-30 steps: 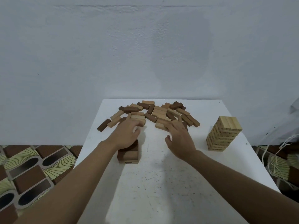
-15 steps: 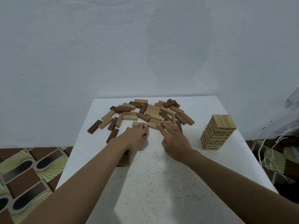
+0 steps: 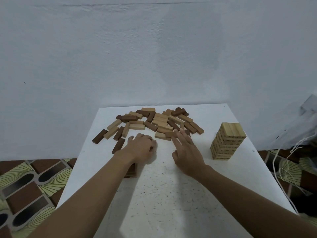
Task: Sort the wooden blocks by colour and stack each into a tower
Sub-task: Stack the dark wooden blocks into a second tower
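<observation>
A loose pile of light, mid-brown and dark wooden blocks (image 3: 159, 121) lies across the far half of the white table (image 3: 171, 203). A tall tower of light blocks (image 3: 228, 141) stands at the right. A short stack of dark blocks (image 3: 132, 171) sits mostly hidden under my left forearm. My left hand (image 3: 140, 148) is at the pile's near edge with its fingers curled under, and a light block seems to be tucked inside them. My right hand (image 3: 187, 152) is spread with straight fingers, its fingertips touching a brown block (image 3: 170, 134) at the front of the pile.
A plain pale wall rises directly behind the table. White cords (image 3: 283, 162) hang off the right side near the table's edge. Patterned brown and green floor (image 3: 29, 182) shows on the left. A single dark block (image 3: 99, 136) lies apart at the pile's left end.
My left hand drew back from the pile and curled its fingers; the light block it touched is gone from its spot. My right hand stayed at the pile's front with fingers spread.
</observation>
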### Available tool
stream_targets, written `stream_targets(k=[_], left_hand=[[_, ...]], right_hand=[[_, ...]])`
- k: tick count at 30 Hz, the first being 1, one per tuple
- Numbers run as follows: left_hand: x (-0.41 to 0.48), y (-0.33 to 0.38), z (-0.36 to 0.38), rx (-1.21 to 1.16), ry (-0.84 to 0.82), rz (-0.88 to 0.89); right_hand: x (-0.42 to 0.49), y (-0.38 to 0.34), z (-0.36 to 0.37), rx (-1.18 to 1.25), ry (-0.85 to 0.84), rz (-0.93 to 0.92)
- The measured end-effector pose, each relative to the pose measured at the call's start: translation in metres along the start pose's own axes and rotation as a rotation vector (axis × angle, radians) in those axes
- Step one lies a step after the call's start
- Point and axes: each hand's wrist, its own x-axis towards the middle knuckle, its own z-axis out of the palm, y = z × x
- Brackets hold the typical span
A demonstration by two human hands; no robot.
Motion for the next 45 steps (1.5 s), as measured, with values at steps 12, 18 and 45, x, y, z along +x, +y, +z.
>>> stream_targets(k=[12, 18, 45], left_hand=[[-0.015, 0.018, 0.009, -0.192, 0.139, 0.250], [-0.026, 0.035, 0.026, -0.209, 0.096, 0.396], [-0.058, 0.063, 0.076, -0.372, 0.318, 0.198]], right_hand=[[0.005, -0.002, -0.011, 0.151, -0.022, 0.005], [0.012, 0.004, -0.016, 0.040, -0.110, -0.042], [-0.039, -0.009, -0.047, 0.199, -0.293, -0.107]])
